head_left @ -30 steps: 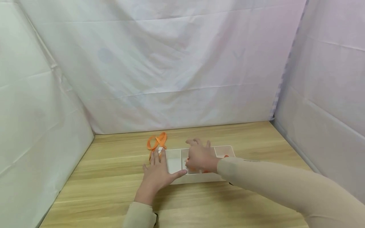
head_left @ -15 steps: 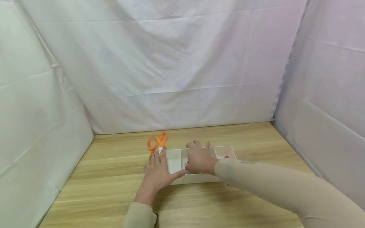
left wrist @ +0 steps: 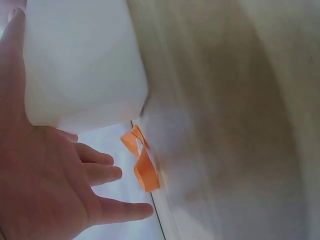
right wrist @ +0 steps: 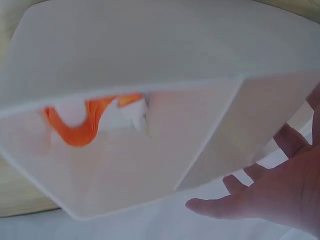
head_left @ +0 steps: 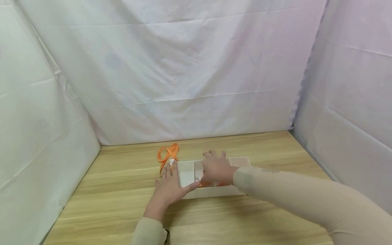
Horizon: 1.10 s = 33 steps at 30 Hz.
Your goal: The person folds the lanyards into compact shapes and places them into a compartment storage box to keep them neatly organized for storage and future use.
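A white box (head_left: 211,193) with three compartments stands on the wooden table. My left hand (head_left: 168,187) rests against its left end, fingers straight and spread, thumb along the front edge. Reaching down into the middle compartment, my right hand (head_left: 216,170) pinches an orange lanyard (head_left: 200,185) with a white clip; its thumb and index tips are partly hidden. The other fingers extend over the back rim. In the right wrist view, another orange lanyard (right wrist: 77,137) with a white clip lies in the right compartment. The left compartment (head_left: 185,173) shows a bare white floor.
A looped orange lanyard (head_left: 174,148) with a white clip lies on the table behind my left fingertips. White cloth walls (head_left: 196,85) enclose the table at the back and both sides.
My right hand shifts slightly inside the middle compartment, and the lanyard's orange band shows lower, near the front wall. My sleeve now covers the orange in the right compartment. The left hand stays put.
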Motion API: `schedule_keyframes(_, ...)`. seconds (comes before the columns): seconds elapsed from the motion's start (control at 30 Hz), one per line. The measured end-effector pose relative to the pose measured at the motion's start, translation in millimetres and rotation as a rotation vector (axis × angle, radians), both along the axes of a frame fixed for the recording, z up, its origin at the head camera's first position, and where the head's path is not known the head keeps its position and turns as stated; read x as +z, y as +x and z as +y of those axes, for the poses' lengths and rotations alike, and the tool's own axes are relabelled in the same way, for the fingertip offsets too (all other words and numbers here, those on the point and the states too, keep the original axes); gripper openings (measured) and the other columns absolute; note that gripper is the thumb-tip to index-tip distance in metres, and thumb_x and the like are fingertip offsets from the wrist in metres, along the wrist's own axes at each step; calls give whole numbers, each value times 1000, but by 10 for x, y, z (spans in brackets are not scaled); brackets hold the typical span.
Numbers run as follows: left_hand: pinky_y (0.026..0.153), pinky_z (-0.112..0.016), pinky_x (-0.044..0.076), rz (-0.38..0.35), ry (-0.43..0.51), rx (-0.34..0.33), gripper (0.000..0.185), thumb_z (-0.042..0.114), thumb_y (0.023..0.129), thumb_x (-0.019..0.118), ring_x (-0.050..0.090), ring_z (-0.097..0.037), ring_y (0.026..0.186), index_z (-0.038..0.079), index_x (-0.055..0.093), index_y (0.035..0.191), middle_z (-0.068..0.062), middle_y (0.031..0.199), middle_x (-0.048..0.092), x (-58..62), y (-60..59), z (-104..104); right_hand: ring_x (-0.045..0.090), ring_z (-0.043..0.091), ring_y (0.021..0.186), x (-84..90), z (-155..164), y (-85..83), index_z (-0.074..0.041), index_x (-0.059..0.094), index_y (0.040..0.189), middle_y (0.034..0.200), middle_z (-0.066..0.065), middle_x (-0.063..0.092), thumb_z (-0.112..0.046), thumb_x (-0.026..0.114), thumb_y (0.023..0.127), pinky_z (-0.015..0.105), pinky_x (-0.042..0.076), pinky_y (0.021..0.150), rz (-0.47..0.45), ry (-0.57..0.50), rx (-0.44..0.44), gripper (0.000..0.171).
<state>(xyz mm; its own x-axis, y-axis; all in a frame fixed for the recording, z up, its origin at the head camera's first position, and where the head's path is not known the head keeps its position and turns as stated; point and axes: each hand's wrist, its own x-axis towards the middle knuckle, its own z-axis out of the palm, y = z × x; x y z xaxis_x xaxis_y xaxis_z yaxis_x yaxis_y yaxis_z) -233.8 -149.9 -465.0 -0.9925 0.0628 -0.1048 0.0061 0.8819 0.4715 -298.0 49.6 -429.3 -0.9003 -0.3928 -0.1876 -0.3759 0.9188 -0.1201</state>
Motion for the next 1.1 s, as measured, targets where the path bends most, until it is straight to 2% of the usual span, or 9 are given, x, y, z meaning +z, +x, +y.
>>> schedule_keyframes(0.23,121,-81,21,-20,115,-46,95,72,107,35,12,-54,163,3,18,169,-30,176,11,176,-95,-167,35,37,158,165,13,-60,-19,63,60,164,7,50,-51,90,79,80,24,121,19,1,-4,46)
schedule_keyframes(0.33,118,-72,39,45,151,-54,74,54,115,28,42,-55,149,-2,35,162,-36,161,41,273,-254,-286,34,36,158,223,19,-73,-18,64,59,164,6,49,-47,87,84,80,23,121,14,-3,-5,45)
schedule_keyframes(0.43,86,-54,58,55,124,-20,54,35,116,33,68,-40,103,-1,47,155,-26,130,67,358,-424,-375,36,37,157,283,14,-75,-17,64,57,164,7,50,-37,82,89,80,28,119,28,10,9,42)
schedule_keyframes(0.5,67,-40,52,34,95,-1,44,22,112,40,62,-27,80,1,52,149,-19,116,71,369,-530,-415,39,37,155,314,5,-80,-18,64,57,162,7,52,-30,78,91,79,32,116,40,23,28,39)
schedule_keyframes(0.57,63,-36,48,7,70,21,41,15,109,46,60,-24,76,2,57,146,-17,116,73,349,-617,-437,44,37,150,344,-5,-84,-20,65,59,156,6,57,-26,76,92,77,37,113,53,29,49,35)
schedule_keyframes(0.73,83,-47,61,30,2,-3,33,11,104,56,72,-32,103,0,67,134,-17,123,75,215,-816,-430,58,31,126,404,-62,-134,-22,68,69,135,4,67,-21,75,92,69,46,106,73,22,70,24)
schedule_keyframes(0.87,90,-53,60,61,-59,-44,25,15,103,64,73,-35,105,1,73,121,-15,117,77,101,-966,-384,58,22,100,445,-117,-233,-20,60,65,111,1,66,-20,72,93,49,55,83,96,46,92,31)
schedule_keyframes(0.97,89,-54,59,80,-94,-32,18,18,102,68,72,-34,99,2,74,108,-15,109,76,17,-1051,-352,45,16,74,493,-161,-318,-19,46,58,79,-3,52,-17,70,93,32,41,59,101,46,144,42)
schedule_keyframes(1.1,94,-54,59,83,-111,8,20,21,103,67,71,-37,107,1,74,102,-21,123,69,-83,-1100,-322,22,12,56,541,-211,-406,-20,33,56,57,-6,25,-12,67,91,27,21,51,65,2,205,49)
